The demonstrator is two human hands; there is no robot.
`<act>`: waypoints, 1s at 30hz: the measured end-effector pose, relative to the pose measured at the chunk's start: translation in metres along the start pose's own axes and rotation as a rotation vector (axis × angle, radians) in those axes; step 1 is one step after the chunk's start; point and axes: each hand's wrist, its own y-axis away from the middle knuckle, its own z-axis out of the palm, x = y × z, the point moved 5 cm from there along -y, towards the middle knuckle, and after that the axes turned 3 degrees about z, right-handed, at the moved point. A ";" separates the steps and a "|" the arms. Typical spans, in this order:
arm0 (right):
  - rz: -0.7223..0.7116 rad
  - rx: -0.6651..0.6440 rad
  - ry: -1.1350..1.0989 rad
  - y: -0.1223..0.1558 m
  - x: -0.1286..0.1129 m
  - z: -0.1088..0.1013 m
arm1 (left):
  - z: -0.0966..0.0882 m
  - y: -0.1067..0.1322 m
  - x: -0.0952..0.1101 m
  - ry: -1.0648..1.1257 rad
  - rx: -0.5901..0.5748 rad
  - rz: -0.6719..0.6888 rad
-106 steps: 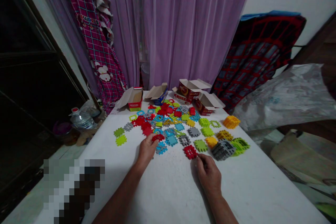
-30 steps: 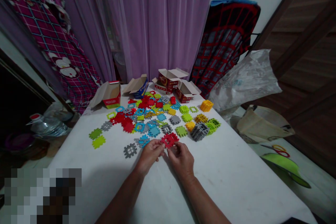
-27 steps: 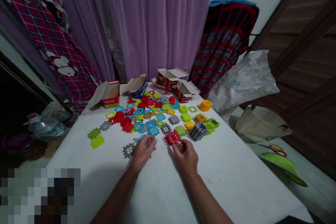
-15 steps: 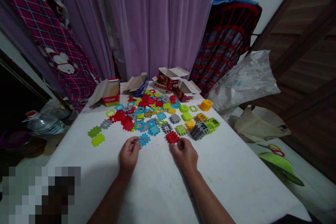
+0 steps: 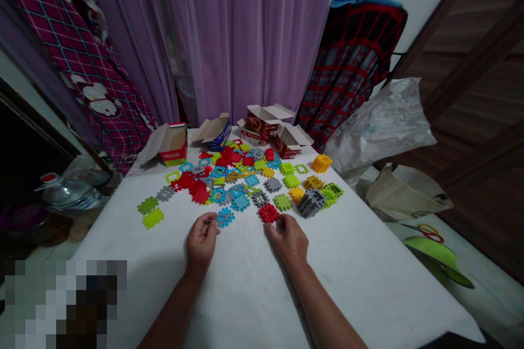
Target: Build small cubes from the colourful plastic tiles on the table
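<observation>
My right hand rests at the near side of the table, thumb and fingers closed on the edge of a red toothed interlocking tile. My left hand is curled beside a blue toothed tile. Its fingertips reach that tile's left edge; what they pinch, if anything, is too small to tell. Between the hands and a little beyond lie another blue tile and a grey openwork tile. A green tile lies just past the red one.
Loose red tiles and other colours spread over the white table. Joined grey pieces stand at right, a yellow block behind. Opened boxes, one red, one blue, line the back. Two green tiles lie left.
</observation>
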 end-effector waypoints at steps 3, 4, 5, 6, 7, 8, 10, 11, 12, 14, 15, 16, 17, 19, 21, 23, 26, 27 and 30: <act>0.000 0.025 -0.009 0.000 0.000 -0.001 | 0.000 0.000 -0.001 -0.001 0.003 0.010; 0.004 0.035 -0.018 0.001 -0.001 -0.002 | -0.001 0.000 -0.002 -0.002 0.008 0.014; 0.009 0.041 -0.031 0.001 -0.001 -0.002 | -0.002 -0.001 -0.003 -0.004 0.013 0.016; 0.015 0.043 -0.049 0.002 -0.001 -0.002 | -0.004 -0.002 -0.005 -0.006 0.021 0.015; 0.022 0.040 -0.071 0.003 -0.001 -0.003 | -0.007 -0.005 -0.007 -0.010 0.035 0.013; 0.031 0.036 -0.096 0.004 0.000 -0.003 | -0.012 -0.009 -0.009 -0.020 0.053 0.011; 0.058 0.043 -0.145 0.005 0.002 -0.004 | -0.024 -0.022 -0.012 -0.075 0.097 0.028; 0.070 0.056 -0.168 0.005 0.003 -0.005 | -0.032 -0.032 -0.012 -0.130 0.120 0.049; 0.080 0.063 -0.186 0.005 0.005 -0.005 | -0.040 -0.043 -0.012 -0.202 0.131 0.082; 0.094 0.054 -0.208 0.003 0.009 -0.005 | -0.055 -0.069 -0.008 -0.418 0.132 0.152; 0.099 0.038 -0.212 0.001 0.010 -0.004 | -0.061 -0.083 -0.007 -0.559 0.107 0.165; 0.103 0.021 -0.212 0.000 0.012 -0.004 | -0.063 -0.097 -0.006 -0.717 0.048 0.185; 0.107 0.006 -0.211 -0.001 0.013 -0.003 | -0.065 -0.110 -0.004 -0.880 -0.017 0.206; 0.112 -0.003 -0.213 -0.002 0.014 -0.003 | -0.068 -0.133 -0.001 -0.961 -0.058 0.225; 0.115 -0.001 -0.225 -0.002 0.013 -0.003 | -0.068 -0.152 0.000 -1.023 -0.091 0.215; 0.116 -0.006 -0.243 -0.001 0.013 -0.003 | -0.065 -0.165 -0.001 -1.081 -0.126 0.190; 0.122 -0.010 -0.256 -0.001 0.016 -0.001 | -0.059 -0.178 -0.004 -1.139 -0.185 0.177; 0.125 -0.010 -0.254 -0.001 0.017 0.000 | -0.058 -0.182 -0.004 -1.151 -0.204 0.181; 0.127 -0.005 -0.246 -0.001 0.021 0.002 | -0.053 -0.189 -0.005 -1.176 -0.257 0.196</act>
